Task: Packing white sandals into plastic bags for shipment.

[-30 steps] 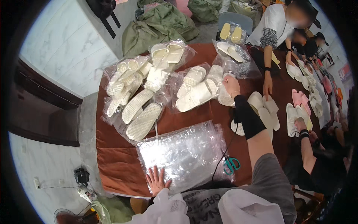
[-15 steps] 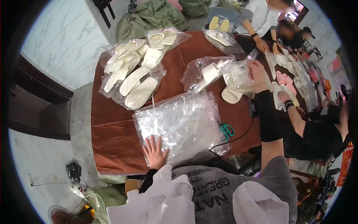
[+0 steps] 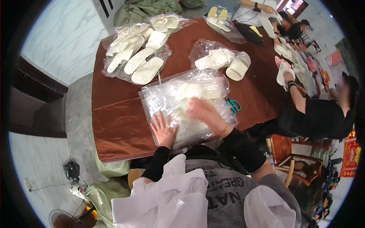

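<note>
My left hand point(image 3: 164, 134) lies flat with fingers spread on the near left part of a stack of clear plastic bags point(image 3: 152, 102). Over the middle of the stack hovers my right hand point(image 3: 207, 116), its fingers smeared by motion. Whitish blurred shapes lie on the stack just beyond it; I cannot tell what they are. Teal-handled scissors point(image 3: 234, 106) rest at the stack's right edge. Behind the stack, white slippers point(image 3: 238, 67) sit with clear plastic around them. To the left is a pile of bagged white slippers point(image 3: 149, 70).
A brown cloth covers the table point(image 3: 118, 114). At the far edge lies another bagged slipper pair point(image 3: 218, 24). On the right, a person in black point(image 3: 315, 117) holds a white slipper, and more slippers line the table. A wooden chair point(image 3: 300, 167) stands at the lower right.
My right hand has left the bagged slippers on the right and come back left and nearer, over the plastic stack. My left hand stays on the stack. The whole view has shifted.
</note>
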Demonstrator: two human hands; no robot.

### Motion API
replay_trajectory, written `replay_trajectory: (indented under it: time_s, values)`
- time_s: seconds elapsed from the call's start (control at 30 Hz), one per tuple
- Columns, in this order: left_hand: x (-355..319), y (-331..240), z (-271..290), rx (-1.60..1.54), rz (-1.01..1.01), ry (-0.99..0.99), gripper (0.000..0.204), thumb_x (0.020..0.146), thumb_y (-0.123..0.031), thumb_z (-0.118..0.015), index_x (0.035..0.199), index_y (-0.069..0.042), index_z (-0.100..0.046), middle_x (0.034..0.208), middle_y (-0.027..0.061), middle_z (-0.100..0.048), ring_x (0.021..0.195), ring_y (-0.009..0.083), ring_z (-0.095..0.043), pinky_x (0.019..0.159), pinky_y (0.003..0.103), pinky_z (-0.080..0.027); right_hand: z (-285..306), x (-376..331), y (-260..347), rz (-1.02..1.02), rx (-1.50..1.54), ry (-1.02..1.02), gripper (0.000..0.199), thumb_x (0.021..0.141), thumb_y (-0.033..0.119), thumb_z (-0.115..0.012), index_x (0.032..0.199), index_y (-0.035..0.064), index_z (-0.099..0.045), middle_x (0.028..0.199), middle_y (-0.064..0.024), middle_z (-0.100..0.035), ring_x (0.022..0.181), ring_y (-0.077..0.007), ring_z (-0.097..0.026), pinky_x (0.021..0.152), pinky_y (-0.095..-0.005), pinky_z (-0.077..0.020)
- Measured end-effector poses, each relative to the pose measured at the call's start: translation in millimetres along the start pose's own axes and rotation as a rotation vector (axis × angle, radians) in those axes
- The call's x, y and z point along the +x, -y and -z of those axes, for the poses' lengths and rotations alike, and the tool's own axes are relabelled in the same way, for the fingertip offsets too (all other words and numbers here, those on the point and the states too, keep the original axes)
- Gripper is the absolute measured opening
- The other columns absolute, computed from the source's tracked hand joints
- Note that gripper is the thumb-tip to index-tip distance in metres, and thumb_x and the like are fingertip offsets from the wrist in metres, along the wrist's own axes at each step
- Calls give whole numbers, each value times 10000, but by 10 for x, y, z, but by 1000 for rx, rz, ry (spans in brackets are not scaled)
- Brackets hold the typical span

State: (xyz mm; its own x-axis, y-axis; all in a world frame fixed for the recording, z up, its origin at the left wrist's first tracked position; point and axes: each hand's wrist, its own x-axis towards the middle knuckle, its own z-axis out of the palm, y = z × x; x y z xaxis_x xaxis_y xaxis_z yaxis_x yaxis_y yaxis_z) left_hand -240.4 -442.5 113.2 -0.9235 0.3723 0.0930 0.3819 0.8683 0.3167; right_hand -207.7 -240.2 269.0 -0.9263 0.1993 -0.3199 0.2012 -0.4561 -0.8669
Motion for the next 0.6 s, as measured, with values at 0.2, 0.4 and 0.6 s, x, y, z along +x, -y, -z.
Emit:
replay_trajectory:
  time_s: [0.2, 0.4, 0.6]
  values:
    - [-5, 25, 61, 10, -20, -9, 753, 728, -363, -749, 1399, -130, -496, 1609, 112, -92, 1473, 401, -31, 1149, 609, -96, 866, -184, 84, -95, -564, -45, 228, 954, 195, -552, 1099, 46, -643, 839, -56, -674, 679, -120, -648, 522, -238, -485]
    - [28, -41, 44, -19, -6, 23, 744, 726, -346, -753, 1391, -125, -504, 1608, 92, -103, 1475, 388, -23, 1156, 595, -93, 1514, 235, 231, 570, -948, -449, 183, 931, 148, -564, 1045, 32, -648, 827, -96, -663, 776, -234, -647, 722, -315, -505]
    - [17, -21, 15, 72, 42, 27, 768, 737, -375, -737, 1420, -154, -464, 1606, 82, -108, 1479, 363, -24, 1165, 581, -94, 1448, 489, 441, 558, -1296, 200, 169, 901, 157, -567, 863, 27, -668, 930, -104, -664, 883, -287, -625, 806, -387, -487]
